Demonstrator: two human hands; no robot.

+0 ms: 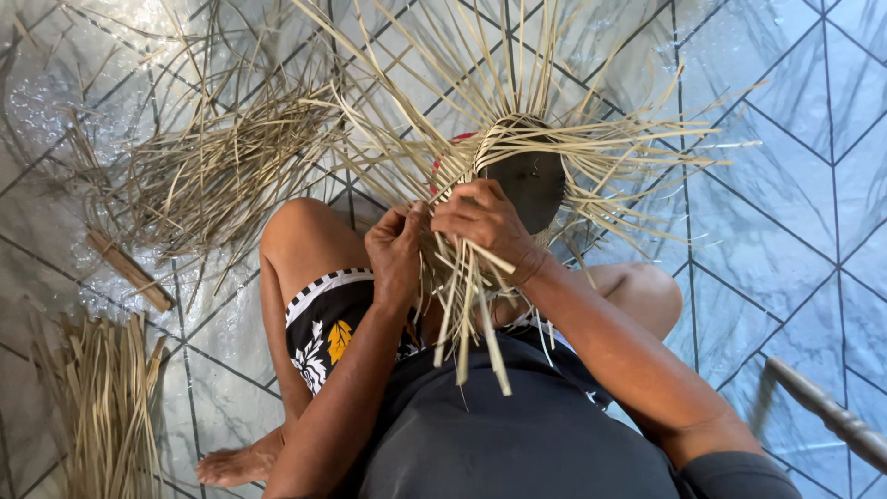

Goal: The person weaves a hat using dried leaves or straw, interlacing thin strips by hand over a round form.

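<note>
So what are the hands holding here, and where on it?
Both hands grip the half-woven basket at its near rim: the left hand pinches loose strips there, and the right hand clasps the rim over them.

glossy pale tiled floor (804, 185), dark diagonal grout lines, bright daylight glare

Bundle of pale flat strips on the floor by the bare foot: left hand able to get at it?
Probably yes. The bundle of pale flat strips lies uncovered left of the knee, but the left hand is busy pinching strips.
</note>
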